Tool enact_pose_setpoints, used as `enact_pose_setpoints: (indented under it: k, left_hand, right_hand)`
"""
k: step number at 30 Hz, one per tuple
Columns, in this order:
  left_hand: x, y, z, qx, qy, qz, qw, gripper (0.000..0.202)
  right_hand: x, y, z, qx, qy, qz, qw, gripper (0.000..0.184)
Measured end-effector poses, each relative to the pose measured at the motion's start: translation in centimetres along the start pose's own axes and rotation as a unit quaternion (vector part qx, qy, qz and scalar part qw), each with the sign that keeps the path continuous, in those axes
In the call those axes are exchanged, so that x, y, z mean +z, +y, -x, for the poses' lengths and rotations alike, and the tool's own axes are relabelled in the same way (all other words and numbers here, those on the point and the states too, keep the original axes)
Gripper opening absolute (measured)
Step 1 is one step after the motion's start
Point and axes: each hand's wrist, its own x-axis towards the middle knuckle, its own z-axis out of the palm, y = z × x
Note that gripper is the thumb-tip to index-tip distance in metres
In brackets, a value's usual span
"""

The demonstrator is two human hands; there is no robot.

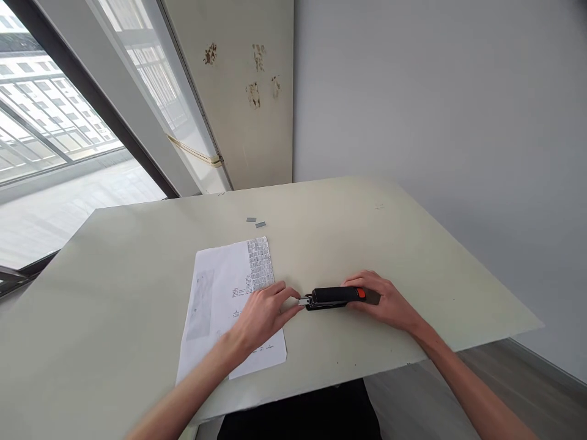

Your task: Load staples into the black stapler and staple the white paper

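Note:
A black stapler point(331, 296) with an orange-red button lies lengthwise on the table between my two hands. My right hand point(376, 297) is closed around its right end, thumb on the near side and fingers on the far side. At the other end, a metal tray juts out of the stapler. My left hand point(270, 307) pinches that metal end between thumb and fingertips, while its palm hangs over a printed sheet of paper point(224, 275). Whether staples sit in the tray is too small to tell.
Two short grey staple strips point(260, 225) lie beyond the paper on the pale table point(137, 263). A grey wall point(440, 91) rises past the table's right side. A refrigerator-like panel with brown stains point(257, 140) and a window point(59, 122) stand at the back left.

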Motion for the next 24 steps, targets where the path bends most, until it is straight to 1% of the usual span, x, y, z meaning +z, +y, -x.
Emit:
enact_pose_setpoints:
  k: [3,6,9,11,13,15,16,17,19,22,24]
  left_hand:
    - [-0.7,-0.7,0.9,-0.021,0.007,0.013,1.0,0.042]
    - [-1.2,-1.1,1.5,-0.047,0.01,0.026,0.998,0.037]
    - [-2.0,-1.4,2.1,-0.111,0.015,0.061,0.992,0.032]
    - [-3.0,-1.7,2.7,-0.173,0.012,0.127,0.977,0.033]
    - [-4.2,-2.2,3.4,-0.221,-0.012,0.214,0.951,0.035]
    - [-5.2,-2.9,4.1,-0.24,-0.037,0.279,0.929,0.036]
    - [-5.6,-3.2,4.4,-0.239,-0.039,0.294,0.925,0.037]
    - [-5.8,-3.5,4.6,-0.233,-0.032,0.295,0.926,0.039]
    - [-5.9,-4.0,5.1,-0.214,-0.007,0.265,0.94,0.042]
    - [-5.4,-4.2,5.7,-0.189,0.025,0.182,0.965,0.043]
    - [-5.0,-4.3,6.3,-0.17,0.035,0.124,0.977,0.042]
  right_hand:
    - [-0.1,0.0,0.0,0.006,-0.004,-0.001,1.0,0.032]
    - [-0.1,-0.1,0.1,0.01,-0.001,-0.003,1.0,0.028]
    - [-0.1,-0.2,0.1,0.012,-0.001,-0.005,1.0,0.026]
    - [-0.1,-0.3,0.1,0.011,-0.001,-0.005,1.0,0.027]
    - [-0.1,-0.3,0.1,0.011,0.003,-0.003,1.0,0.027]
    - [-0.1,-0.3,0.1,0.012,0.007,-0.002,1.0,0.027]
    - [-0.1,-0.3,0.2,0.013,0.006,-0.001,1.0,0.027]
    - [-0.1,-0.2,0.2,0.014,0.005,0.0,1.0,0.027]
    - [-0.1,-0.1,0.3,0.014,0.004,0.002,1.0,0.027]
    - [0.0,0.1,0.3,0.01,0.005,0.005,1.0,0.027]
    - [0.0,0.2,0.4,0.01,0.006,0.005,1.0,0.026]
